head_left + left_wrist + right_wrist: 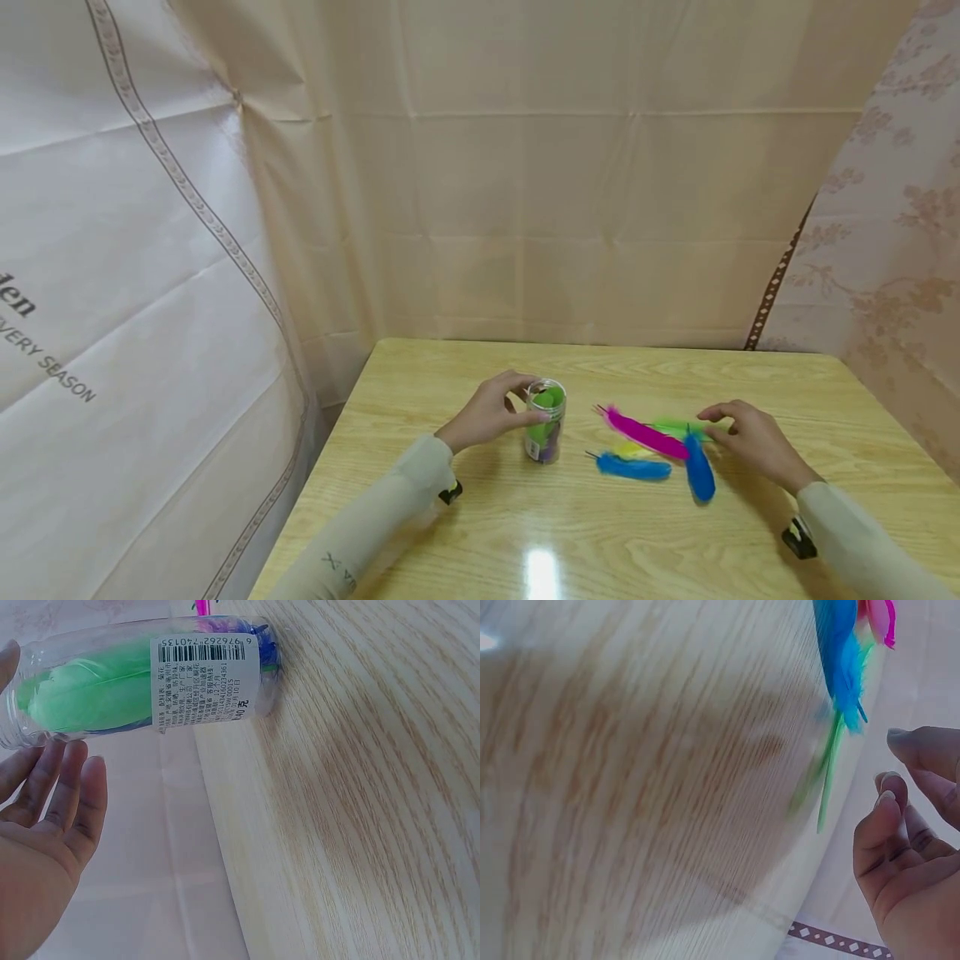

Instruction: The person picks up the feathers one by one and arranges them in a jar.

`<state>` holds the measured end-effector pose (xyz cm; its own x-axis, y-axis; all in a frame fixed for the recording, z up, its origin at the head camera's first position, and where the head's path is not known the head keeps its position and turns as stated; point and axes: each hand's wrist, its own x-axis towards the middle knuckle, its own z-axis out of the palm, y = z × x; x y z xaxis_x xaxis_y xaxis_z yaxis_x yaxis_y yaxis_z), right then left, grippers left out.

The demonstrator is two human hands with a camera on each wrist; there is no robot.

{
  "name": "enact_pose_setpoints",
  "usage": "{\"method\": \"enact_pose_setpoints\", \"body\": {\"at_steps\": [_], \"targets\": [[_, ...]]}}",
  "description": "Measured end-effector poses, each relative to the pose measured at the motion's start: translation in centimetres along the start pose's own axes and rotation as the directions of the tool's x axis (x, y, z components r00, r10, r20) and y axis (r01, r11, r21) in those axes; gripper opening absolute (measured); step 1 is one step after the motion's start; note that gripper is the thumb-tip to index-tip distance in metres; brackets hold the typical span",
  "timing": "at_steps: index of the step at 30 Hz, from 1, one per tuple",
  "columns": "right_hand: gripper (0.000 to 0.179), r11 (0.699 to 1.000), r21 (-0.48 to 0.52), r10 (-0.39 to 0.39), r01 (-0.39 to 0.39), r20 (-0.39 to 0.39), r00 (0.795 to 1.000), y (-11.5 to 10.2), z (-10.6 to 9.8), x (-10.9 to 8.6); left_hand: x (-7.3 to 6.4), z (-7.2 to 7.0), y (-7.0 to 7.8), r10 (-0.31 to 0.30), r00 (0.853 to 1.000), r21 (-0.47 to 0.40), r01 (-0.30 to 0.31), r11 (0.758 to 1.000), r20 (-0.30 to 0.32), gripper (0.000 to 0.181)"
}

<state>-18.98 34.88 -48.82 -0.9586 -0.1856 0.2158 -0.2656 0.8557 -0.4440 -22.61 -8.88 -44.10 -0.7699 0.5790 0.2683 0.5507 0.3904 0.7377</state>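
Note:
A clear plastic jar [545,425] with green and purple feathers inside stands upright on the table. My left hand [491,408] holds it near the rim, thumb on one side and fingers on the other. In the left wrist view, a white barcode label [204,679] shows low on the jar. My right hand [757,442] is over the right end of the feather pile, thumb and forefinger apart and nothing between them. Closest to it are a green feather [663,425] and a blue feather [701,471]. A magenta feather [647,435] lies across the pile.
Another blue feather [633,467] and a partly covered yellow feather [628,450] lie between the jar and my right hand. The wood-grain table [450,550] ends at a beige cloth [570,208] behind, with printed cloths hanging at both sides.

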Motion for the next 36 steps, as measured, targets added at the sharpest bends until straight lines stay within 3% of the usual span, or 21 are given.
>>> {"method": "enact_pose_setpoints", "body": {"at_steps": [11,20,30,36], "targets": [[0.025,1.000,-0.001,0.005,-0.005,0.035,0.999,0.5,0.0,-0.2,0.0,0.1,-0.1,0.003,1.000,0.009,-0.003,1.000,-0.002,0.062],[0.033,0.998,0.006,0.054,-0.055,0.128,0.990,1.0,0.4,-0.3,0.0,0.1,-0.1,0.002,1.000,0.010,-0.002,1.000,-0.006,0.061],[0.031,0.999,-0.019,0.036,-0.034,0.126,0.991,1.6,1.0,-0.2,-0.1,0.1,0.0,-0.021,1.000,0.003,0.021,1.000,-0.002,0.060],[0.031,0.999,-0.011,0.047,-0.046,0.114,0.992,1.9,1.0,-0.3,-0.1,0.1,0.0,-0.003,1.000,0.014,0.003,1.000,0.002,0.057]]}}
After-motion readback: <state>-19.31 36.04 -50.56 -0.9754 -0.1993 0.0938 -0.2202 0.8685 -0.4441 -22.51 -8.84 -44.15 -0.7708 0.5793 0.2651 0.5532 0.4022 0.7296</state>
